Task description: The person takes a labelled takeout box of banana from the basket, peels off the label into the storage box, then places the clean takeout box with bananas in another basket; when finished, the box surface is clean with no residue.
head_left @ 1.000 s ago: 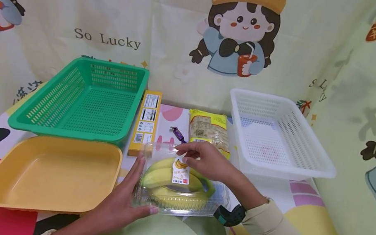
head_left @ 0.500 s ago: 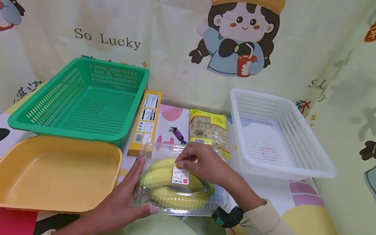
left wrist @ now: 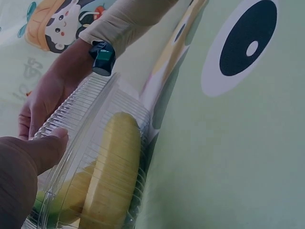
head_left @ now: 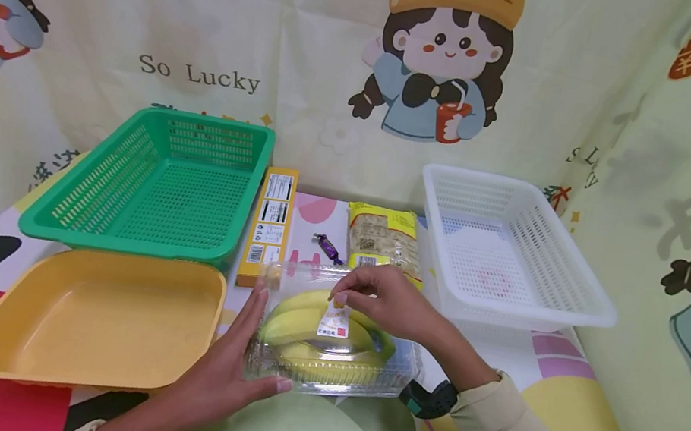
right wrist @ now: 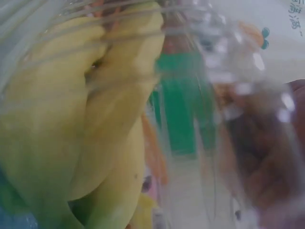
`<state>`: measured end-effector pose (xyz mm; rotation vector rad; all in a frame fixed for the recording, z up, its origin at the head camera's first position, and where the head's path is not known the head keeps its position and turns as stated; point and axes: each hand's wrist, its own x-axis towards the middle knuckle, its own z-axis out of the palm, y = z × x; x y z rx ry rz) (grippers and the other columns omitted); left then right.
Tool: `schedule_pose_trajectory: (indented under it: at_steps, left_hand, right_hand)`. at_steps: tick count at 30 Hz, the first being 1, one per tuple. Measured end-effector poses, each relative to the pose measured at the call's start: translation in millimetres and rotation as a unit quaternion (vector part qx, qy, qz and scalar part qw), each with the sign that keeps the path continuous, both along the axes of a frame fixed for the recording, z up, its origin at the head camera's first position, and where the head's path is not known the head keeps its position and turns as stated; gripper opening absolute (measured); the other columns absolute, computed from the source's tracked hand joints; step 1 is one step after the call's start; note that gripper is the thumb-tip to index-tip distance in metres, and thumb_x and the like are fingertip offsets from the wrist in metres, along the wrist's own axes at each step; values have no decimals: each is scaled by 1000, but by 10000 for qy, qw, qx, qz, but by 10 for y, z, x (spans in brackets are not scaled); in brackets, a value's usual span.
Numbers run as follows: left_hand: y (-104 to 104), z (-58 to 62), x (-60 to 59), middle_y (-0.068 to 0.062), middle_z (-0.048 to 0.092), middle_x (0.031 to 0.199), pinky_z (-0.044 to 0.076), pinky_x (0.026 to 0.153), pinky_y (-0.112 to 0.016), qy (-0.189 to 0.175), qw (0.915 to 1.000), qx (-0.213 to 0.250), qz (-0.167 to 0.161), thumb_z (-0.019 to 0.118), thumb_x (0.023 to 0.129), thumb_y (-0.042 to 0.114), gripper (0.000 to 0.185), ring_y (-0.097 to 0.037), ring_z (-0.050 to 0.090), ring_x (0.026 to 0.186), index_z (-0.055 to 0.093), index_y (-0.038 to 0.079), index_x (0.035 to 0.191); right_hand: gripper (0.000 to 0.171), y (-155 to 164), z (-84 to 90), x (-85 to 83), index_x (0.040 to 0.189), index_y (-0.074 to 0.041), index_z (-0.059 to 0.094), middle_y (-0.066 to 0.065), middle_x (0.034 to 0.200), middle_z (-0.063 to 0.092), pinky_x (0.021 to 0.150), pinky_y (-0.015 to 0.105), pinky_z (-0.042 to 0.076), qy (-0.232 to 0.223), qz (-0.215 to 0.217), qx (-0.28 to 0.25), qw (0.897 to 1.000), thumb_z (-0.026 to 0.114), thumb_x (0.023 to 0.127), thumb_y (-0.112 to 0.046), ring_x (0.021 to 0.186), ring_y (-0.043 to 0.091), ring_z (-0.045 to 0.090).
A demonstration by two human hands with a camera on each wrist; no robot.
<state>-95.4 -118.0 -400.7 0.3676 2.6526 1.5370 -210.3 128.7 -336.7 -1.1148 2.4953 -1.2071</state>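
A clear plastic clamshell box (head_left: pixel 262 370) holds a bunch of bananas (head_left: pixel 292 322), also seen through the plastic as bananas (left wrist: pixel 112 176) in the left wrist view. On its lid is a white sticker (head_left: pixel 334 321) with banana print. My right hand (head_left: pixel 396 301) pinches the sticker's top end between thumb and forefinger; that end is lifted and bent. My left hand (head_left: pixel 229 364) grips the box's left end, fingers along the side and thumb (left wrist: pixel 50 148) at the front edge. In the right wrist view the bananas (right wrist: pixel 109 105) fill the left half, blurred behind plastic.
Behind the box lie a purple-wrapped candy (head_left: pixel 329 249), a yellow packet (head_left: pixel 386 238) and an upright-edged yellow carton (head_left: pixel 269 225). A green basket (head_left: pixel 243 205) and an orange tray (head_left: pixel 207 330) stand at left. A white basket (head_left: pixel 523 312) stands at right.
My right hand has closed finger and thumb on the sticker's top end and pulled it up, so the sticker now bends. The left hand and the box have stayed in place.
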Motion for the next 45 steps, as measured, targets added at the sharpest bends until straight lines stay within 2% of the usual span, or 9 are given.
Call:
schedule_pose_trajectory:
  at_steps: [6,13,21,24,28,31,34,38,45]
  left_hand:
    - [2,-11,-2,9,-10,161,18,110,-59,29,10000,44,-6,82,77,42,119,-30,2,146,-3,21,157]
    - [15,6,-11,10,-12,161,17,110,-60,-43,10000,-58,-45,82,78,38,118,-30,2,146,-5,24,157]
    - [23,11,-14,13,-14,160,18,111,-58,-58,9999,-56,-84,84,77,32,119,-26,2,146,-4,24,157]
    - [22,10,-10,11,-13,161,18,111,-58,4,9999,-68,-93,84,77,31,118,-28,3,146,-3,22,157]
    - [19,2,-8,6,-11,162,19,110,-59,164,9997,-59,-141,83,78,33,117,-30,5,146,-2,21,157]
    - [18,0,-6,4,-10,162,19,109,-60,229,9996,-60,-164,83,78,35,117,-31,6,145,-1,20,157]
    - [13,6,0,4,-9,162,18,110,-60,217,9996,-73,-153,82,78,37,117,-32,6,145,-1,19,157]
    - [7,24,7,4,-9,162,17,110,-59,183,9997,-61,-158,82,78,38,117,-31,5,146,-1,17,157]
    - [11,69,9,3,-9,162,16,110,-60,120,9998,-16,-184,82,78,36,117,-30,3,146,-2,20,157]
  right_hand:
    - [8,57,19,-2,95,-6,74,-2,91,70,72,28,53,-255,41,-147,9996,67,93,-9,78,13,60]
    - [7,132,-3,-16,94,-10,75,-4,91,71,65,25,47,-547,-110,-242,9981,68,92,-9,76,15,58]
    - [9,170,-9,-26,96,-5,74,1,92,72,69,26,49,-683,-34,-573,9960,67,93,-9,80,17,59]
    - [9,188,-9,-25,95,-3,74,4,92,72,75,32,53,-821,-22,-784,9935,66,93,-7,85,18,63]
    - [11,240,26,-33,97,1,72,7,92,71,80,43,54,-1128,-406,-1115,9865,65,94,-7,86,20,64]
    - [13,287,70,-49,98,2,71,8,90,69,77,39,54,-1158,-862,-1334,9805,65,94,-9,82,20,63]
    - [15,316,99,-53,100,3,71,9,90,69,74,33,54,-1116,-1014,-1359,9792,66,93,-9,81,22,63]
    - [16,319,103,-28,104,3,71,9,95,71,75,32,55,-1195,-870,-1259,9810,65,94,-8,83,21,65]
    - [18,260,102,35,106,7,69,11,98,71,76,31,56,-1172,-565,-1409,9814,65,93,-6,83,19,67]
